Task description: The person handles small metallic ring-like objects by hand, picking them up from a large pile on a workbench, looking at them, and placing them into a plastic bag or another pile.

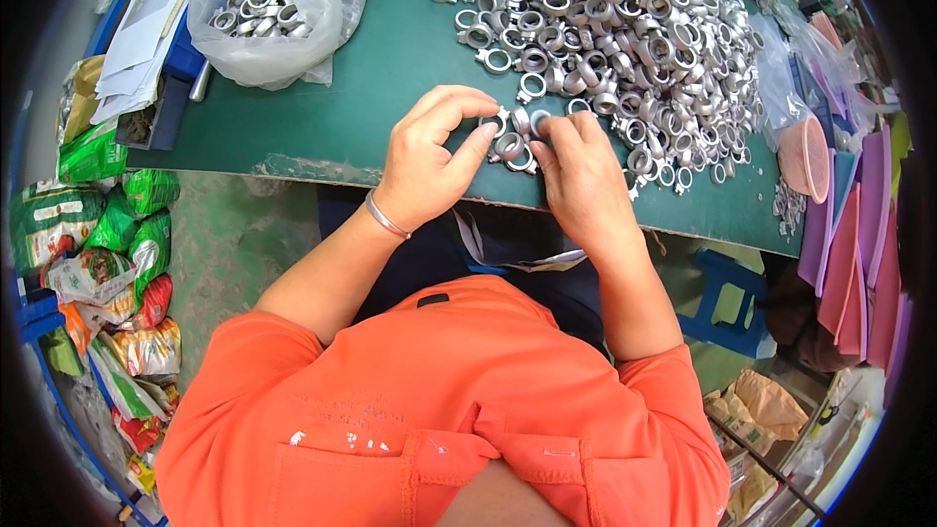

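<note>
Close to the front edge of the green table, my two hands face each other over a small cluster of grey metal rings with little side lugs (509, 146). My left hand (429, 151), with a bangle at its wrist, pinches one metal ring (501, 121) between thumb and fingertips. On the cluster's other side my right hand (590, 176) is curled, its fingertips at another metal ring (539, 120); its thumb rests beside the cluster and partly hides it. Behind and to the right spreads a large heap of the same rings (625, 39).
A clear plastic bag (322, 15) of rings stands at the back left, beside papers (146, 49) and a blue bin (156, 122). Plastic bags and a pink basket-like piece (805, 158) lie right. A blue stool (727, 303) is below the table's right side.
</note>
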Motion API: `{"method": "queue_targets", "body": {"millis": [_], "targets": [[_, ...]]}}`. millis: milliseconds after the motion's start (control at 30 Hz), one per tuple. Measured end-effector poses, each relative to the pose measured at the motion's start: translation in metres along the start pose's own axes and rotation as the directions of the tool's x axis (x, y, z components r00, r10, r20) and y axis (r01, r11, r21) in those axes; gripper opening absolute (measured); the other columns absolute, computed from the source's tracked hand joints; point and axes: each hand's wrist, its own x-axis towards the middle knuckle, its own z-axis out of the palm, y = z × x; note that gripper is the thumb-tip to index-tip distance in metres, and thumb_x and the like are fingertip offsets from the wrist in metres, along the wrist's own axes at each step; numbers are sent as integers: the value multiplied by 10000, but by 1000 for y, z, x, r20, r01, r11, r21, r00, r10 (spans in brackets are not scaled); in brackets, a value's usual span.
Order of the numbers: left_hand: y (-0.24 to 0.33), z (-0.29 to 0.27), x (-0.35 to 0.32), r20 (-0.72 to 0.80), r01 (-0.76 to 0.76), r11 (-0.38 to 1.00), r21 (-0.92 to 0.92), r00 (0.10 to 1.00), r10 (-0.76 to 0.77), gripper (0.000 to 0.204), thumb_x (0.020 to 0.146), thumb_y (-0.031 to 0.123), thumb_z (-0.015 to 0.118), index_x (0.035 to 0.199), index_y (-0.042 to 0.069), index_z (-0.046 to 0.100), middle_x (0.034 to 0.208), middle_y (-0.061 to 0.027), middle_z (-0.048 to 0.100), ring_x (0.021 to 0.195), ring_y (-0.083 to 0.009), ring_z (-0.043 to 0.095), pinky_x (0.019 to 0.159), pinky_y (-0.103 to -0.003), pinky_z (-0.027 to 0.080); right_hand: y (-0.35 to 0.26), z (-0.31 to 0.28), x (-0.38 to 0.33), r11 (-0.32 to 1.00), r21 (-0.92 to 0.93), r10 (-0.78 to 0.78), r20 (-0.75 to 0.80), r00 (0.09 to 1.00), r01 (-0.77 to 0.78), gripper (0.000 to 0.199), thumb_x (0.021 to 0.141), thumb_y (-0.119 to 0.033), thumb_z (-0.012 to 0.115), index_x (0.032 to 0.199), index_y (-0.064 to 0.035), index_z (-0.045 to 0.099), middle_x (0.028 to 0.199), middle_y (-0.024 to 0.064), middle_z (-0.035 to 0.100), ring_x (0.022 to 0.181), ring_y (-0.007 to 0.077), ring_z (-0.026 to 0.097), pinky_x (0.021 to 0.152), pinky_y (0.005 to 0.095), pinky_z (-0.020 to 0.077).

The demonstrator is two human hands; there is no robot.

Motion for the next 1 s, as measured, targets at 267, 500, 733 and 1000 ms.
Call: {"method": "queue_targets", "body": {"millis": [267, 500, 733, 1000], "targets": [[-1, -2, -1, -19, 10, 999, -34, 1000, -11, 123, 807, 8, 645, 929, 9, 650, 984, -110, 648, 932, -215, 614, 826, -301, 474, 15, -8, -22, 902, 405, 152, 31, 988, -151, 209, 739, 62, 688, 826, -8, 512, 951, 121, 566, 809, 219, 579, 717, 305, 488], [-3, 0, -1, -19, 9, 999, -51, 1000, -10, 121, 812, 3, 639, 933, -1, 644, 984, -115, 644, 929, -207, 610, 828, -292, 469, 14, -10, -39, 335, 929, 154, 110, 982, -157, 320, 757, 187, 587, 943, -30, 443, 1125, 196, 556, 924, 196, 593, 794, 295, 511], [-5, -3, -5, -44, 45, 996, -79, 998, -48, 115, 815, -9, 634, 930, -5, 640, 998, -112, 635, 954, -200, 601, 845, -290, 461, 9, -36, -45, 817, 559, -51, 309, 950, -138, 261, 721, 139, 632, 903, -23, 540, 1075, 140, 582, 890, 240, 599, 790, 310, 493], [3, -1, -3, 9, 82, 995, -52, 997, -82, 190, 772, 29, 695, 954, 23, 642, 881, -27, 591, 621, -67, 436, 548, -209, 380, -6, 0, 9, 974, 225, -4, -73, 997, 21, 168, 779, -19, 662, 925, -10, 580, 877, 146, 536, 789, 314, 568, 670, 377, 460]]}}
